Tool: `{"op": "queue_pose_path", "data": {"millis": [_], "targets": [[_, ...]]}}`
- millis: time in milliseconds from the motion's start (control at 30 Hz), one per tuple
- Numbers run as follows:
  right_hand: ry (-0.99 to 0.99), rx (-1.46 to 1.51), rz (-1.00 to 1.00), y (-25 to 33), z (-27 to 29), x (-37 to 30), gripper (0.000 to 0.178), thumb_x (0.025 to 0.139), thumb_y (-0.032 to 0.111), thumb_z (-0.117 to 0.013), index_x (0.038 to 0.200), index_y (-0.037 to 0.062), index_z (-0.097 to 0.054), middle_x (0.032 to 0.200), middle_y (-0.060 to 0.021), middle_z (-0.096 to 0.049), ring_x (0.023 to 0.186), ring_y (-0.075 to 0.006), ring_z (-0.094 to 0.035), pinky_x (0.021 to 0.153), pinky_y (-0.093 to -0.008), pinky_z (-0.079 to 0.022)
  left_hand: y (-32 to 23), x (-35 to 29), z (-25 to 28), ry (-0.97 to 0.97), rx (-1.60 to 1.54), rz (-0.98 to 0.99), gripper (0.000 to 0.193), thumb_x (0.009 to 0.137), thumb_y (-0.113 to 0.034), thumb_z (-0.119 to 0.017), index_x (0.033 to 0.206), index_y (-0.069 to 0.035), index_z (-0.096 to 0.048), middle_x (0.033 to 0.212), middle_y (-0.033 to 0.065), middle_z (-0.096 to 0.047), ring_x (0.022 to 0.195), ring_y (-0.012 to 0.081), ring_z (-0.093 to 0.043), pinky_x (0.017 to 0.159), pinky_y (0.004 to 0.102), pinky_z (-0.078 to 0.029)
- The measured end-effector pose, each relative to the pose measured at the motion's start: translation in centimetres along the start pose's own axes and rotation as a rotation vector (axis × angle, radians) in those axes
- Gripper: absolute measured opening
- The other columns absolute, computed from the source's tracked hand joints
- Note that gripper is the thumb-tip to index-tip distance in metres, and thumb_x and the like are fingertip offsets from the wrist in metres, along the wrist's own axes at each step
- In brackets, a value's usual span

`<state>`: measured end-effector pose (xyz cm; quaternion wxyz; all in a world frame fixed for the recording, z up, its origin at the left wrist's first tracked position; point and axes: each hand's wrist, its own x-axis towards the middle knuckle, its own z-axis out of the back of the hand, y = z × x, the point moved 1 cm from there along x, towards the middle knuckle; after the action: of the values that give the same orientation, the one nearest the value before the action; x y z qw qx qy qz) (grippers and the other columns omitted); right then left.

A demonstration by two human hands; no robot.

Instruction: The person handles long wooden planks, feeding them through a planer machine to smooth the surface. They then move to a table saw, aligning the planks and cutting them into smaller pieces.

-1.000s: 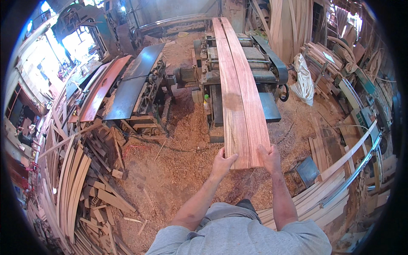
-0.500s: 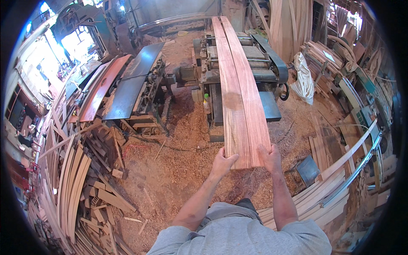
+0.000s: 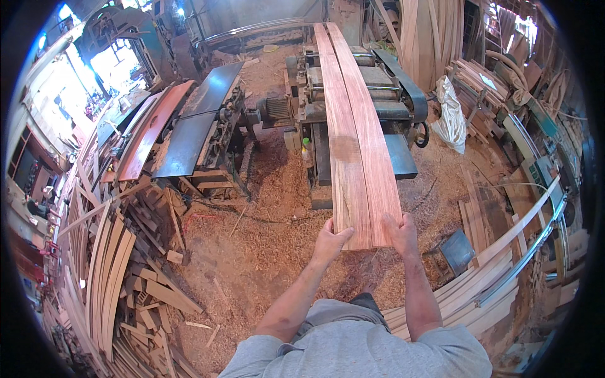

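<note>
Far left, we've got curved strips [image 3: 107,277] in a stack, with offcuts [image 3: 165,295] heaped just right of them. Above those, a red board [image 3: 148,138] lies alongside the dark two-part steel table [image 3: 183,145]. Next across is a ribbed motor [image 3: 275,112], then a bottle [image 3: 305,153] beside the machine [image 3: 387,94]. Shavings [image 3: 258,249] cover the floor in between.

Centre: our left hand [image 3: 329,242] grasps the left board [image 3: 343,157] at its near left corner, thumb on top. The right board [image 3: 370,135] lies alongside it, seam tight near us, gap showing at the far end. Both run lengthwise away from us over the machine; we can't tell if they touch it. Near ends overhang toward us, left one reaching slightly closer. Our right hand [image 3: 402,234] grasps the right board's near right corner, thumb on top. Fingers underneath are hidden on both hands.

Right side: belt guard [image 3: 406,91] on the machine, white sack [image 3: 450,120] near it, dark box [image 3: 456,252] below, long planks [image 3: 491,305] stacked beside that.
</note>
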<state>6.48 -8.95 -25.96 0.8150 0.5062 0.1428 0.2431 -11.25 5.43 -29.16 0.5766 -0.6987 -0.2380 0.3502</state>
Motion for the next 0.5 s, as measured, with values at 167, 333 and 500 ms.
{"op": "queue_pose_path", "data": {"millis": [167,333,500], "targets": [[0.000,-0.013,-0.010,-0.24,0.03,0.05,0.046,0.091,0.037,-0.078,0.104,-0.0042,-0.062,0.092,-0.0122,-0.069,0.084,-0.0192,-0.067,0.075,-0.0359,-0.054,-0.24,-0.15,-0.08,-0.006,-0.033,0.011,0.057,0.090,-0.017,-0.078,0.137,0.005,-0.054,0.120,0.0123,-0.069,0.105,0.0160,-0.067,0.094,0.0307,-0.054],[0.000,0.004,-0.012,-0.29,-0.10,0.05,0.048,0.091,0.037,-0.078,0.109,-0.0047,-0.062,0.093,-0.0124,-0.070,0.085,-0.0195,-0.067,0.076,-0.0357,-0.055,-0.38,-0.24,-0.11,-0.005,-0.070,0.009,0.058,0.089,-0.017,-0.078,0.137,0.005,-0.054,0.120,0.0122,-0.069,0.105,0.0157,-0.067,0.094,0.0307,-0.054],[-0.004,0.010,0.006,-0.47,-0.16,0.12,0.049,0.091,0.038,-0.078,0.108,-0.0046,-0.062,0.093,-0.0128,-0.070,0.086,-0.0199,-0.067,0.076,-0.0360,-0.055,-0.23,-0.15,0.05,-0.002,-0.034,0.001,0.057,0.089,-0.017,-0.078,0.136,0.005,-0.055,0.120,0.0122,-0.070,0.104,0.0154,-0.067,0.093,0.0306,-0.055]]}}
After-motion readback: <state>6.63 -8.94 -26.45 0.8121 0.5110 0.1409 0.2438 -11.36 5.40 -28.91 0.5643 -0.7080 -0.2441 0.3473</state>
